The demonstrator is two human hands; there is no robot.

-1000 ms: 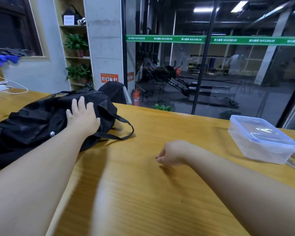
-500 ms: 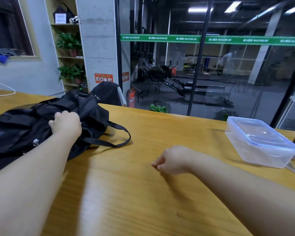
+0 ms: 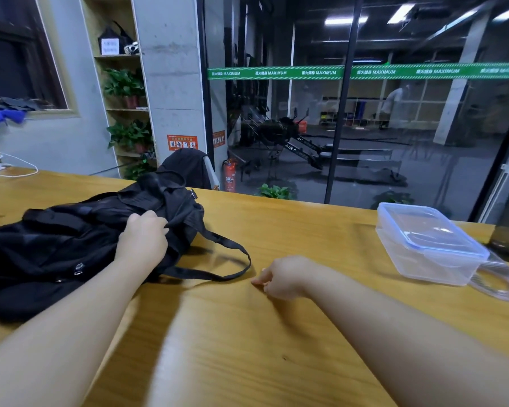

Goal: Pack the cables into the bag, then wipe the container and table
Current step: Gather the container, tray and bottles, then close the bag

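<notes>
Black fabric of the bag is bunched under the left hand, whose fingers are curled into a fold near the bag's right end; the grip is clamped on the cloth. The bag lies slumped on the left of the table, one strap looped out across the wood toward the right hand. That hand rests on the table just beside the strap's end, fingers loosely curled and holding nothing that can be seen; whether the strap is touched cannot be told. The container, clear with a blue-rimmed lid, stands well apart on the right, lid in place. No cables for packing can be made out; only a white lead is seen at the far left edge.

Several slips can be foreseen. If only a fold of loose cloth is lifted, the opening may not be found and the bag may simply be dragged over the wood. The trailing strap could be caught by the right wrist and the bag pulled askew. A sweep of the right arm toward the container could knock it against the clear object at its near corner.

Both forearms are stretched forward from the lower corners, the left angled up to the bag, the right laid low with its wrist bent inward.
</notes>
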